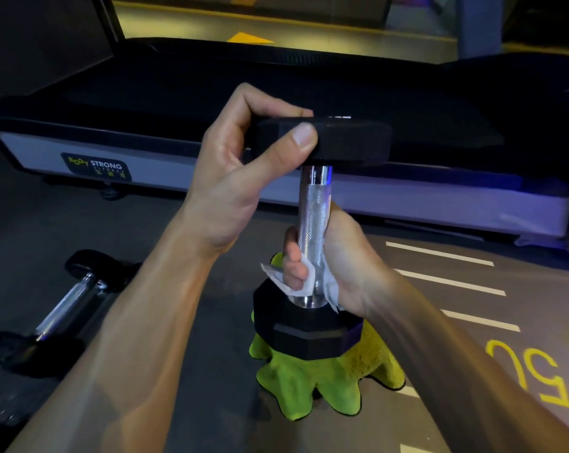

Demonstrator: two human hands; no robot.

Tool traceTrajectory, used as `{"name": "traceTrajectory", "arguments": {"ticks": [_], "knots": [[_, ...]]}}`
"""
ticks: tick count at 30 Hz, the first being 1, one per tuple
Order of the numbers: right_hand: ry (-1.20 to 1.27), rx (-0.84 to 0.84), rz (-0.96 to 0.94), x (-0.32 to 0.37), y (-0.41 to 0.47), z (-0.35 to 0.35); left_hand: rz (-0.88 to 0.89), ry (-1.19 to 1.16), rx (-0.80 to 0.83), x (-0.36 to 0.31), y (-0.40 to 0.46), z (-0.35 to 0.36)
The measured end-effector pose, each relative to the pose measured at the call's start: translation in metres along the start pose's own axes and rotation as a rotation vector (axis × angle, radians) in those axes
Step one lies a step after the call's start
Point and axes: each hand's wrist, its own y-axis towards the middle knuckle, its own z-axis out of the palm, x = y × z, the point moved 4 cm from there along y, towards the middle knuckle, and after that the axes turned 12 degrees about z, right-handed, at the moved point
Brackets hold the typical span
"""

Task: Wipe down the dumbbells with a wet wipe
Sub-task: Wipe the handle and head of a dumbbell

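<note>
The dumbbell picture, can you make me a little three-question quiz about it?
1. True or false: the upright dumbbell stands on a green cloth.
2. Which hand holds the wet wipe round the handle?
A) left B) right C) neither
3. Fill in: the left hand steadies the dumbbell by its top ____.

Key:
1. True.
2. B, the right hand.
3. Head; a second dumbbell lies flat on the floor.

Green cloth [309, 384] on grey floor [211, 387], treadmill [165, 158] behind, yellow floor number [531, 374]
</note>
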Motion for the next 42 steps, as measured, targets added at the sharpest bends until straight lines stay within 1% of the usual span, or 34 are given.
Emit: {"name": "traceTrajectory", "arguments": {"ticks": [2,3,6,7,8,10,12,13,16,17,18,21,23,24,26,28,29,32,34,37,39,40,42], "knots": [[0.076,-0.105,-0.074,-0.003,0.000,0.002,0.010,0.009,-0.019,0.000,-0.001,0.000],[0.074,-0.151,-0.122,-0.005,-0.003,0.003,0.012,0.010,-0.032,-0.001,-0.002,-0.001],[-0.146,-0.259,-0.249,-0.018,-0.010,-0.005,0.015,0.023,-0.054,-0.002,-0.005,0.000],[-0.172,-0.271,-0.259,-0.023,-0.014,-0.006,0.015,0.030,-0.055,-0.003,-0.005,0.002],[-0.169,-0.253,-0.268,-0.032,-0.017,-0.008,0.013,0.035,-0.056,-0.003,-0.005,0.003],[-0.088,-0.169,-0.308,-0.045,-0.028,-0.014,0.005,0.043,-0.073,-0.003,-0.003,0.005],[-0.145,-0.133,-0.373,-0.052,-0.039,-0.023,0.000,0.049,-0.096,-0.002,-0.002,0.005],[-0.252,-0.173,-0.417,-0.050,-0.043,-0.030,-0.002,0.049,-0.098,-0.001,-0.002,0.005],[-0.865,-0.424,-0.528,-0.042,-0.037,-0.036,-0.011,0.054,-0.094,0.000,-0.002,0.003],[-0.972,-0.489,-0.549,-0.040,-0.033,-0.035,-0.010,0.050,-0.093,-0.001,-0.003,0.002],[-0.987,-0.526,-0.566,-0.037,-0.029,-0.035,-0.005,0.048,-0.092,-0.001,-0.003,0.002],[-0.947,-0.487,-0.576,-0.033,-0.021,-0.036,0.007,0.055,-0.077,-0.002,-0.003,0.002],[-0.870,-0.391,-0.557,-0.029,-0.018,-0.039,0.004,0.052,-0.070,-0.002,-0.002,0.004],[-0.762,-0.311,-0.539,-0.026,-0.018,-0.040,-0.001,0.048,-0.070,-0.002,-0.002,0.004],[-0.463,-0.122,-0.512,-0.015,-0.022,-0.039,-0.009,0.036,-0.068,0.000,-0.001,0.006],[-0.248,-0.012,-0.493,-0.004,-0.026,-0.031,-0.015,0.041,-0.065,0.001,0.000,0.006],[-0.171,0.014,-0.459,-0.002,-0.024,-0.028,-0.015,0.046,-0.063,0.002,0.000,0.006],[-0.034,0.138,-0.213,-0.005,-0.012,-0.023,-0.008,0.046,-0.066,0.001,-0.002,0.006],[-0.008,0.158,-0.168,-0.003,-0.006,-0.025,-0.005,0.046,-0.052,0.000,-0.002,0.008],[0.032,0.202,-0.161,0.002,-0.001,-0.024,0.002,0.052,-0.029,-0.003,-0.001,0.011],[0.010,0.198,-0.166,0.003,-0.003,-0.018,0.003,0.066,-0.021,-0.003,0.000,0.013],[-0.007,0.153,-0.185,0.002,-0.003,-0.016,0.003,0.077,-0.026,-0.004,0.000,0.013],[-0.020,0.006,-0.217,-0.002,-0.005,-0.014,-0.001,0.098,-0.047,-0.005,-0.001,0.013]]}}
